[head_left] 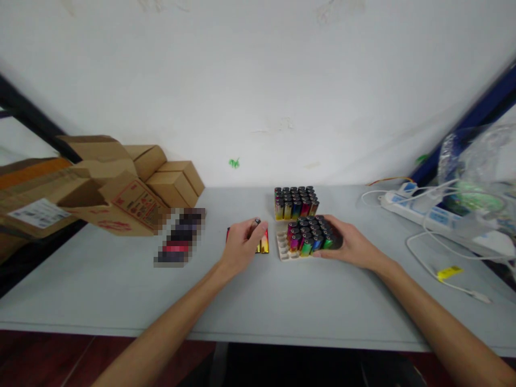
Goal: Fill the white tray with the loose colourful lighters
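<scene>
My left hand (242, 244) is closed, with thumb and fingers pinching what looks like a lighter; its dark top (257, 221) sticks up past the thumb. Under and beside that hand lie red and gold lighters (264, 244), partly hidden by it. My right hand (342, 242) wraps round the right side of a block of upright, shiny, many-coloured lighters (306, 236) with black tops. They stand in a pale moulded tray (284, 248), whose left cells show bare. Behind it, a second block of upright lighters (296, 203) stands close by.
Open cardboard boxes (121, 204) and smaller closed cartons (177, 183) stand at the left. A blurred-out dark and red item (179, 236) lies before them. At the right are a white power strip (427, 212), loose cables (419, 250) and clear plastic wrap (475, 156). A wall backs the grey table (258, 306).
</scene>
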